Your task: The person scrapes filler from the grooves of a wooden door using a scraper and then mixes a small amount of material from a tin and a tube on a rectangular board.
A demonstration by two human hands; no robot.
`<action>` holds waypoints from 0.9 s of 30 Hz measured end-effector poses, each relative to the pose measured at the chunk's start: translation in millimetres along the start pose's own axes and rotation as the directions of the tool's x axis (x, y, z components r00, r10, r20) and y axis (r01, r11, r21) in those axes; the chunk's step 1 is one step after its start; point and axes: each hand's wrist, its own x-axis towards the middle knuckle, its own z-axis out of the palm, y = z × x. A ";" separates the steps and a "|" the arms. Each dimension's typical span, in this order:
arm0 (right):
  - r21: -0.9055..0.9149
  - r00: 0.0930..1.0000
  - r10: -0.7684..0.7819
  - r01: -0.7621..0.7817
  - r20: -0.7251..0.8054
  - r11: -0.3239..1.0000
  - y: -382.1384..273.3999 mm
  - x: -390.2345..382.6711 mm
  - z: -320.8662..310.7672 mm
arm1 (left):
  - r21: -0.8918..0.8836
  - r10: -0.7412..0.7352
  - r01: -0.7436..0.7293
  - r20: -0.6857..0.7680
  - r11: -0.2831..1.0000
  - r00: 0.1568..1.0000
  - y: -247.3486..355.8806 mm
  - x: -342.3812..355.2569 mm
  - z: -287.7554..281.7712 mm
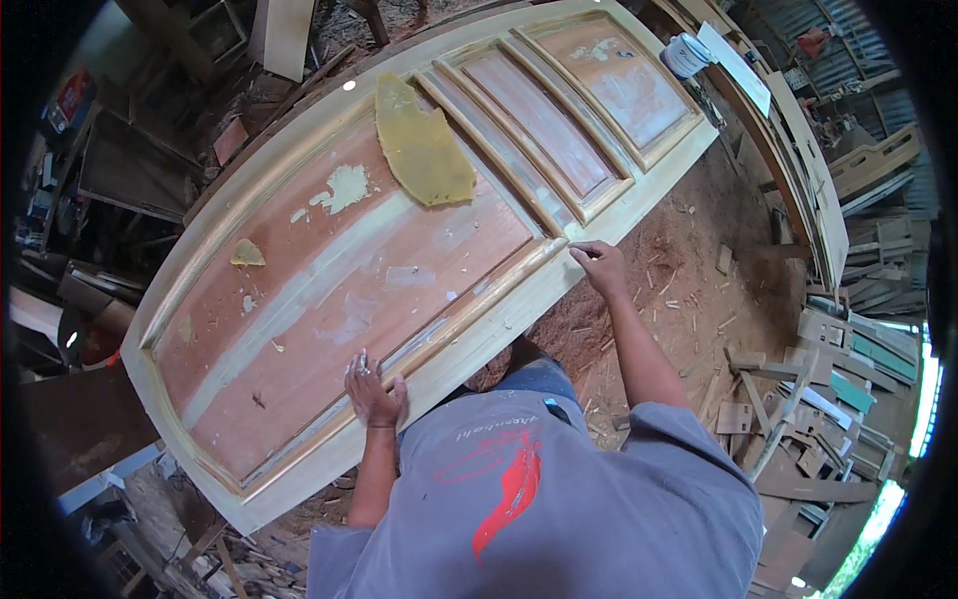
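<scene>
A panelled wooden door lies flat in front of me, with pale filler patches on its reddish panels. My left hand rests on the near frame rail, fingers stretched over the moulding and thumb apart; whitish paste is on the fingertips. At the near edge, beside the joint of a cross rail, my right hand has its thumb and fingertips pressed together against the frame. Whatever they pinch is too small to make out. A mustard-yellow sheet lies across the large panel's far edge, and a smaller yellow scrap is left of it.
A white tub stands by the door's far right corner. Long curved boards lean at the right, above stacked timber offcuts. Wood chips litter the earth floor. Dark wooden frames and clutter fill the left side.
</scene>
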 end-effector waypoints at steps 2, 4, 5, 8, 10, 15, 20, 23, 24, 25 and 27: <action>0.006 0.993 -0.019 0.018 0.115 1.000 -8.0 20.0 -13.3 | 0.024 -0.027 0.027 -0.003 0.999 1.000 -1.4 -1.9 3.7; 0.012 0.973 -0.037 0.035 0.229 0.999 -2.0 49.2 -23.9 | 0.044 -0.035 0.038 -0.056 0.998 0.998 0.9 0.2 7.0; 0.009 0.933 -0.079 0.081 0.352 0.997 5.4 66.7 -28.9 | 0.087 -0.077 0.083 -0.067 0.993 0.995 5.7 2.1 10.3; 0.038 0.809 -0.087 0.080 0.582 0.996 3.6 111.0 -31.2 | 0.093 -0.216 0.241 -0.217 0.966 0.952 39.2 10.1 32.1; -0.075 0.618 -0.208 0.400 0.758 0.913 -8.1 136.1 -27.3 | 0.132 -0.261 0.299 -0.247 0.945 0.933 70.8 19.3 49.6; -0.139 0.495 -0.209 0.577 0.843 0.805 -35.2 159.3 3.0 | 0.076 -0.408 0.459 -0.349 0.885 0.844 123.2 41.4 79.2; -0.348 0.599 -0.163 0.642 0.784 0.683 -47.1 145.3 14.5 | 0.161 -0.433 0.506 -0.342 0.847 0.834 134.3 52.2 81.1; -0.292 0.603 -0.249 0.654 0.758 0.698 -42.5 147.1 9.0 | 0.153 -0.432 0.511 -0.367 0.846 0.824 135.3 50.5 83.2; -0.287 0.599 -0.252 0.656 0.760 0.698 -44.1 150.5 1.0 | 0.160 -0.434 0.514 -0.364 0.842 0.824 134.8 50.5 84.3; -0.231 0.582 -0.213 0.593 0.785 0.771 -46.7 156.6 -11.5 | 0.166 -0.436 0.517 -0.362 0.840 0.824 134.7 51.1 84.3; -0.109 0.563 -0.214 0.485 0.798 0.868 -40.3 162.8 -24.9 | 0.166 -0.434 0.515 -0.360 0.841 0.826 136.0 52.4 85.0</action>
